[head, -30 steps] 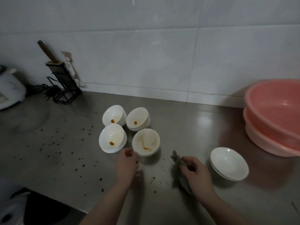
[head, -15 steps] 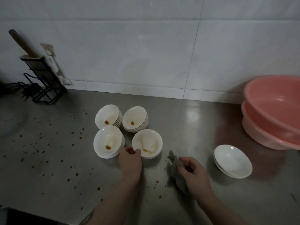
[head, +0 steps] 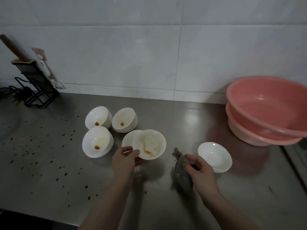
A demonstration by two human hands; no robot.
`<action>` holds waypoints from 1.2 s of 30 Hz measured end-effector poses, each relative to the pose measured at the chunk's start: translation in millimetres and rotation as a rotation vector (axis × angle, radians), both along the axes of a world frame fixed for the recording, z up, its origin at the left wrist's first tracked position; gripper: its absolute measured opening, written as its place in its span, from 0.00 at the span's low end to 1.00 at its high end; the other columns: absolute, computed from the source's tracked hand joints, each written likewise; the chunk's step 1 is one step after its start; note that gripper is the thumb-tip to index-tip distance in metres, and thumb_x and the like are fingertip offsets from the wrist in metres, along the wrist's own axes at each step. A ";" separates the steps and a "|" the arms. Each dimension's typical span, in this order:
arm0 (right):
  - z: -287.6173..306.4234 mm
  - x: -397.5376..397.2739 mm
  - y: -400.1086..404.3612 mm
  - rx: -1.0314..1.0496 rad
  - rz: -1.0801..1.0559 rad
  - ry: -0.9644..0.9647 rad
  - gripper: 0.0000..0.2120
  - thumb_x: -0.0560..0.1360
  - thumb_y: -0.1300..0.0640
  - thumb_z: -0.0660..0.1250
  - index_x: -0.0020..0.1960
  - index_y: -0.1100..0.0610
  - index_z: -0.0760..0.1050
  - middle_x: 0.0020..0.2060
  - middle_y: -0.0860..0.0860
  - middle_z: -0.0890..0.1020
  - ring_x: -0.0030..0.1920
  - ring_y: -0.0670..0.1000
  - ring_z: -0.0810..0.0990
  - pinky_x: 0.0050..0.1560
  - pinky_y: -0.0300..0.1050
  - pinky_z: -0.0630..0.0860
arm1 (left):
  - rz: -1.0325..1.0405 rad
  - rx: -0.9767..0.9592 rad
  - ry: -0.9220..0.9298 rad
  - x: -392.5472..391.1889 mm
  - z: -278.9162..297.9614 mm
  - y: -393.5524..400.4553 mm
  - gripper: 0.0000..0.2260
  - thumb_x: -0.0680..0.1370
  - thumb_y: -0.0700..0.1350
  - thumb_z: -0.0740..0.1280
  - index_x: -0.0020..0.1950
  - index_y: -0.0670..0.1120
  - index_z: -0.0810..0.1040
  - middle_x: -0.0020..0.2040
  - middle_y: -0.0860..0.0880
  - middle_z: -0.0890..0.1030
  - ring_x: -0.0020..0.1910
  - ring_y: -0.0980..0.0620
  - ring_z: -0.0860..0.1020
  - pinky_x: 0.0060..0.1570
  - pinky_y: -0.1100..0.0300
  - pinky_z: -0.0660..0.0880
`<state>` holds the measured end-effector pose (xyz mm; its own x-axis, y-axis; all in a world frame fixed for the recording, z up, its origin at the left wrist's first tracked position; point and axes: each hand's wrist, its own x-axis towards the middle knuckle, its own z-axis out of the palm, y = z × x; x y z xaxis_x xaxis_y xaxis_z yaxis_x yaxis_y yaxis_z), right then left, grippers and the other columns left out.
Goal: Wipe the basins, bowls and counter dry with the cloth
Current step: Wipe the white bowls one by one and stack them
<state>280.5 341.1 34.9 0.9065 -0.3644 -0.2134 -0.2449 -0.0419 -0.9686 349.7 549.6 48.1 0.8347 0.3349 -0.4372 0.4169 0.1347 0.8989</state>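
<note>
Judging by what lies on the desk (head: 166, 205), the job is at an early stage. The left hand (head: 123, 161) pinches the near rim of a stained bowl (head: 149, 144), thumb on top and fingers under, and holds it tilted just above the stack it came from (head: 128, 140); brown liquid streaks its inside. The right hand (head: 198, 168) is curled round a grey cloth (head: 181, 171), which hangs down from the fist to the right of the lifted bowl and apart from it, so wiping of this bowl has not yet begun.

To the right of the cloth a short stack of white bowls (head: 215, 156) looks clean and free of stains; these are likely the ones already done, though whether they are fully dry cannot be told. Left of the lifted bowl three more stacks wait: a near-left stack (head: 98, 141) and two far ones (head: 98, 118) (head: 124, 120), each with a brown drop in its top bowl. The left half of the desk is speckled with brown drops (head: 49, 146), so it has not been wiped. Two pink basins (head: 265, 110), nested at the far right, show no clear sign either way; whether they are wet cannot be told.

Most bowls, the desk surface and perhaps the basins appear to remain.
</note>
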 end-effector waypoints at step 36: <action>-9.8 -45.9 -94.3 -1.362 1.133 -0.206 0.14 0.76 0.49 0.64 0.61 0.44 0.78 0.55 0.48 0.79 0.56 0.52 0.72 0.51 0.44 0.63 | -0.253 0.251 0.116 -164.7 -39.0 -127.9 0.07 0.79 0.39 0.65 0.43 0.45 0.81 0.34 0.44 0.83 0.29 0.49 0.82 0.29 0.58 0.80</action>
